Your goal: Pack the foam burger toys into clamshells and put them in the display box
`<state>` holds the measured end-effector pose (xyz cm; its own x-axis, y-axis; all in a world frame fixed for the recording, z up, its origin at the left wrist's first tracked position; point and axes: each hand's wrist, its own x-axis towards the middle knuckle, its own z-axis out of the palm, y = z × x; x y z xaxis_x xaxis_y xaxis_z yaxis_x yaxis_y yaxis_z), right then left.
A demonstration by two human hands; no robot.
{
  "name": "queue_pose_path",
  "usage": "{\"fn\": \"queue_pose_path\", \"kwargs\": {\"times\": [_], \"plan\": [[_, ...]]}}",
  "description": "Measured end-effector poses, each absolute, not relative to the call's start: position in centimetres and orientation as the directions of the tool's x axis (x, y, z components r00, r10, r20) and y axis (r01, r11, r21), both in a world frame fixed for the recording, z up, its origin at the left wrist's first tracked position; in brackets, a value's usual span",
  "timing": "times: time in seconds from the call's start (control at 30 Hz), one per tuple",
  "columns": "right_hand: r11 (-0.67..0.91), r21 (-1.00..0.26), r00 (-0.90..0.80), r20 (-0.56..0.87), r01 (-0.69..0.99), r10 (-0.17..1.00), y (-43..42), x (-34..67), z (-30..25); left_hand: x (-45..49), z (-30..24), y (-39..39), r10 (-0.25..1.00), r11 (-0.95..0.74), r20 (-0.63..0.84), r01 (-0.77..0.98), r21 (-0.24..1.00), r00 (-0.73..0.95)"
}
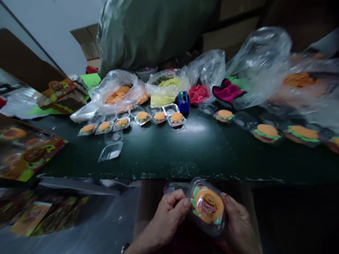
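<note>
The clear plastic case (221, 225) with a toy burger (207, 206) inside is held up in front of the person, just off the near edge of the bench (164, 155), tilted so that its top shows. A printed burger label (208, 203) sits over the orange bun, with green and red layers showing around it. The right hand (239, 224) is clamped on the right side of the case, its thumb along the edge. The left hand (169, 215) has its fingers curled and its thumb tip at the opposite edge; whether it pinches the rim or only touches it, I cannot tell. A dark band, partly cut off, circles the left wrist.

On the bench beyond, an open clear tray (112, 151) lies to the left, near a row of burgers in cases (122, 122). More burgers in cases (267, 133) sit on the right, blurred toward the edge. Between the groups, behind the row, stands a blue tape dispenser (183, 102). Along the back are plastic bags of orange pieces (118, 94), yellow pieces (168, 83) and red pieces (198, 94), with a magenta cloth (228, 92) beside the last. On the far left, a printed display box (39, 155) holds burgers, and an open cardboard box (29, 56) rises behind it.
</note>
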<state>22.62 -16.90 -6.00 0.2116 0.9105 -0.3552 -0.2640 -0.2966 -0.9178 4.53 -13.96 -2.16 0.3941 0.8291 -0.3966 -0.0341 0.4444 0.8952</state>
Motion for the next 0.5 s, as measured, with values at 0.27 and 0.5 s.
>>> {"fn": "queue_pose_path", "kwargs": {"times": [0.27, 0.5], "plan": [[-0.176, -0.946, -0.111, -0.15, -0.274, 0.982, -10.8, 22.7, -2.7, 1.3, 2.0, -8.5, 0.912, 0.141, -0.173, 0.111, 0.984, 0.373], [-0.087, -0.994, -0.638, -0.105, 0.06, 0.762, -4.7, 21.0, 0.4, -0.3, 5.0, -5.7, 0.68, 0.35, -0.404, 0.213, 0.912, 0.613]]}}
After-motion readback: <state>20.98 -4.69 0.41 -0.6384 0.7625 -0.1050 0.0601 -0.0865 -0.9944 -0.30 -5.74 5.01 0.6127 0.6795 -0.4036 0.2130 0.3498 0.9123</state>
